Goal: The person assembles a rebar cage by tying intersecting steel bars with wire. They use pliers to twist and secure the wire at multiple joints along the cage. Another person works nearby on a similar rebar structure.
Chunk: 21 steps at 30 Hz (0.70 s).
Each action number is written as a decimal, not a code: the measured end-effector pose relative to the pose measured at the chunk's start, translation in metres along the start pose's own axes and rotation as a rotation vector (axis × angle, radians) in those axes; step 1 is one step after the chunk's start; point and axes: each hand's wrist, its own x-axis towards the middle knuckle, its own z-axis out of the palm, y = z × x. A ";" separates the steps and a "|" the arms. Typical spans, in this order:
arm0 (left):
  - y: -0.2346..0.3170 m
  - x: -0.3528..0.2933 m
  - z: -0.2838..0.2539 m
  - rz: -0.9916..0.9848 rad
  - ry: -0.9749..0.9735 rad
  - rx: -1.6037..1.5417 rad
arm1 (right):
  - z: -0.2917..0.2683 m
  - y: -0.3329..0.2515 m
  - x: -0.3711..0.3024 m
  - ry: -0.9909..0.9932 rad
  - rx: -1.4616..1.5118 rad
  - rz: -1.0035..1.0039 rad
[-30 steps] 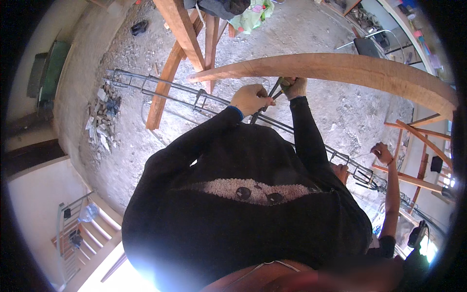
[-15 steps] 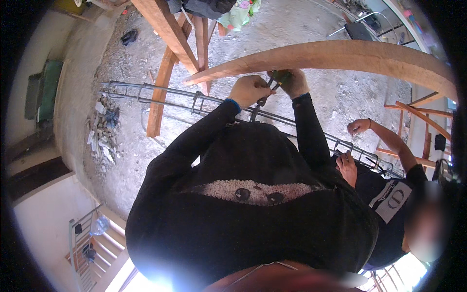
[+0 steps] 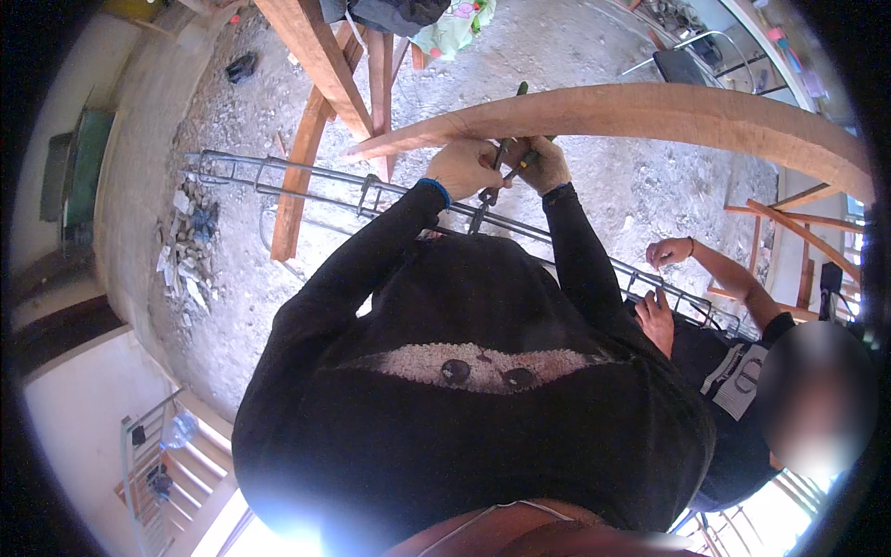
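Note:
Both my hands wear pale work gloves and are close together above the steel rebar cage [image 3: 367, 190]. My right hand [image 3: 548, 169] holds a pair of pincers [image 3: 492, 193] by a green handle. The pincers' handles are spread apart, and their jaws are down by the upper bars of the cage. My left hand [image 3: 461, 172] is closed right beside the jaws, fingertips pinched together. Whatever is between those fingertips is too small to make out. A long wooden beam [image 3: 631, 110] passes just beyond my hands.
At my right a co-worker in a dark shirt [image 3: 733, 371] has a hand [image 3: 657, 320] at the cage. Wooden posts [image 3: 299, 200] stand ahead to the left. Rubble [image 3: 190, 246] lies on the rough floor [image 3: 241, 306], and a black chair [image 3: 682, 65] stands far right.
The pincers' handles have spread, one green end now pointing up over the beam. My right hand has shifted slightly left and down. My left hand remains pinched beside the jaws.

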 end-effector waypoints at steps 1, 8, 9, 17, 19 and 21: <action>0.000 0.000 0.000 0.004 -0.015 -0.008 | 0.004 0.000 0.004 -0.110 -0.142 -0.090; -0.005 0.000 -0.004 -0.026 -0.006 0.054 | -0.009 0.003 0.030 0.032 -0.628 -0.105; -0.005 0.001 -0.005 -0.041 -0.014 0.057 | -0.012 0.005 0.032 -0.035 -0.729 -0.204; 0.005 0.003 -0.013 -0.043 -0.078 0.170 | -0.014 -0.001 0.037 0.029 -0.975 -0.371; 0.008 0.003 -0.013 -0.063 -0.083 0.167 | -0.011 -0.001 0.040 -0.058 -0.497 -0.293; 0.009 0.003 -0.012 -0.068 -0.088 0.165 | -0.010 0.000 0.044 -0.104 0.017 -0.196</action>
